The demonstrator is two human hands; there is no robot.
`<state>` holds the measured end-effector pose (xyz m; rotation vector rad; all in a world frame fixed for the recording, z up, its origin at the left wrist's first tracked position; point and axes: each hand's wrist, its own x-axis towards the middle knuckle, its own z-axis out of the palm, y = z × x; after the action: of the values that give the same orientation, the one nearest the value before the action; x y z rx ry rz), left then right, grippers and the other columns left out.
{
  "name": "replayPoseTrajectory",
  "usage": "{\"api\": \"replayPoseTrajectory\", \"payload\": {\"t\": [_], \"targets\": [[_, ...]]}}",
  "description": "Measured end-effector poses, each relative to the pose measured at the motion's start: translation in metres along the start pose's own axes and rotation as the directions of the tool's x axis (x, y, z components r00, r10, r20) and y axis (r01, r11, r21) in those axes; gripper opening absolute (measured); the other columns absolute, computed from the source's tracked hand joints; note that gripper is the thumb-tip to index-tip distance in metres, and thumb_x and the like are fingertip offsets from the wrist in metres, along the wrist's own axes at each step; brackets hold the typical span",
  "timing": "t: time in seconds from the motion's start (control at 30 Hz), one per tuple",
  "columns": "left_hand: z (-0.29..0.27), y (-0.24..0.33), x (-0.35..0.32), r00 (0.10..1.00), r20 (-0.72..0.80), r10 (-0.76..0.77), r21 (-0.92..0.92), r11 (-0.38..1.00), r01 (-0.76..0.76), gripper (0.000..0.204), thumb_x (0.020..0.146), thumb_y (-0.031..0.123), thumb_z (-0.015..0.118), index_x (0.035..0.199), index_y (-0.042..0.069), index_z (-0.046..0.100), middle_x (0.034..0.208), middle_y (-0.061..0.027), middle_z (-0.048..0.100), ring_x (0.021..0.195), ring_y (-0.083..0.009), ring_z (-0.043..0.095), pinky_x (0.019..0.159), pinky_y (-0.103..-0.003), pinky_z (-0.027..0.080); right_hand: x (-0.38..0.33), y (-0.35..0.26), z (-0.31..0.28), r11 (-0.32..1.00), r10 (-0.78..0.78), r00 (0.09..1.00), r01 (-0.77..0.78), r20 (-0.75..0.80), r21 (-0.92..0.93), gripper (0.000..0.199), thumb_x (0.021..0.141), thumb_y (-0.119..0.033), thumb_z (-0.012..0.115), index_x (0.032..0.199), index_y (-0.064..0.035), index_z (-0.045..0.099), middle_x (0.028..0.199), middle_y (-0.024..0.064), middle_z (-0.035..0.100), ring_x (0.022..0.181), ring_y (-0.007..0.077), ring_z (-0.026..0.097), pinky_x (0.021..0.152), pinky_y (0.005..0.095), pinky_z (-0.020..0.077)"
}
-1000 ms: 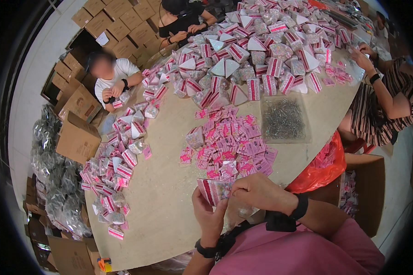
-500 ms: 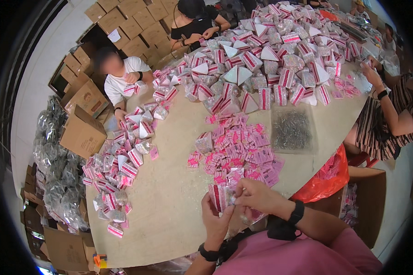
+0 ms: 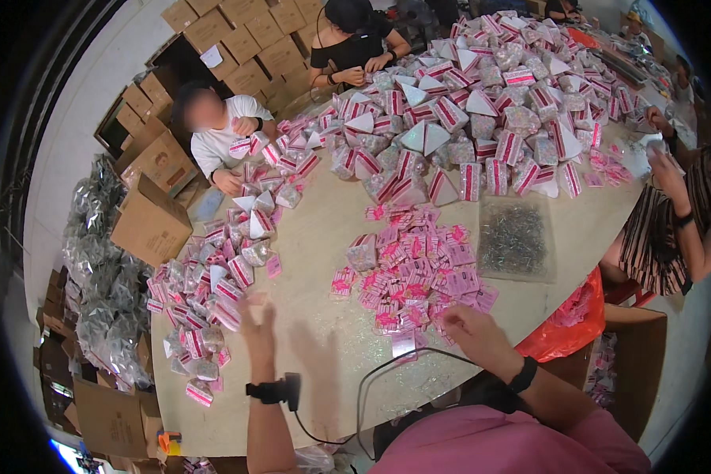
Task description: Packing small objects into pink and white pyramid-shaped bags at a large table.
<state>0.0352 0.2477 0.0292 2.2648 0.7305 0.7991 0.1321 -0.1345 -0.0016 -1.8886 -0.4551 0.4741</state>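
- Your left hand point(image 3: 258, 330) is spread beside the packets point(image 3: 227, 289) at left, probably gathered there for short reach.
- Your right hand point(image 3: 478, 336) bends at the near side of the pink cards point(image 3: 419, 265) (pinching, I cannot tell).
- Clear tray point(image 3: 517, 276) sits right of them, seemingly within reach.
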Motion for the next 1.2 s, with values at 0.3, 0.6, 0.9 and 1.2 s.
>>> {"api": "replayPoseTrajectory", "payload": {"t": [0.3, 0.6, 0.9, 1.2], "targets": [[0.173, 0.028, 0.031, 0.93, 0.352, 0.109, -0.198, 0.979, -0.04, 0.087, 0.075, 0.038, 0.069, 0.138, -0.005, 0.026, 0.131, -0.0272, 0.043, 0.122, -0.0343, 0.043, 0.102, -0.037, 0.034, 0.009, 0.052, 0.002, 0.807, -0.311, 0.923, 0.129, -0.228, -0.576, 0.057, 0.073, -0.023, 0.067, 0.122, -0.0029, 0.048, 0.127, 0.0229, 0.041, 0.122, 0.0419, 0.036, 0.099, 0.0489, 0.031], [0.193, 0.043, 0.033, 0.973, 0.217, -0.08, -0.059, 0.994, 0.095, 0.064, 0.073, 0.032, 0.07, 0.12, -0.006, 0.046, 0.101, -0.0209, 0.06, 0.089, -0.0304, 0.062, 0.079, -0.035, 0.048, 0.021, 0.042, 0.027, 0.753, -0.305, 0.952, 0.215, -0.04, -0.622, 0.066, 0.074, -0.029, 0.068, 0.129, -0.0054, 0.042, 0.133, 0.023, 0.036, 0.129, 0.0399, 0.028, 0.105, 0.0512, 0.0232], [0.132, 0.045, 0.019, 0.761, 0.629, -0.16, -0.777, -0.154, 0.61, 0.051, 0.088, 0.037, 0.047, 0.122, -0.002, 0.048, 0.113, -0.0202, 0.057, 0.094, -0.0273, 0.06, 0.08, -0.04, 0.052, 0.059, 0.054, -0.079, 0.803, -0.43, 0.871, 0.25, -0.236, -0.541, 0.026, 0.077, -0.01, 0.062, 0.101, -0.0007, 0.058, 0.095, 0.0198, 0.059, 0.094, 0.0368, 0.056, 0.085, 0.0427, 0.0448], [0.071, 0.02, -0.002, 0.718, 0.696, -0.001, -0.675, -0.342, 0.654, 0.064, 0.084, 0.044, 0.046, 0.127, -0.004, 0.043, 0.122, -0.0217, 0.053, 0.095, -0.0321, 0.061, 0.079, -0.043, 0.053, 0.086, 0.07, -0.113, 0.7, -0.191, 0.939, -0.073, -0.285, -0.71, 0.015, 0.073, -0.001, 0.058, 0.087, 0.0004, 0.057, 0.099, 0.0208, 0.054, 0.094, 0.0388, 0.053, 0.08, 0.0453, 0.0446]]}}
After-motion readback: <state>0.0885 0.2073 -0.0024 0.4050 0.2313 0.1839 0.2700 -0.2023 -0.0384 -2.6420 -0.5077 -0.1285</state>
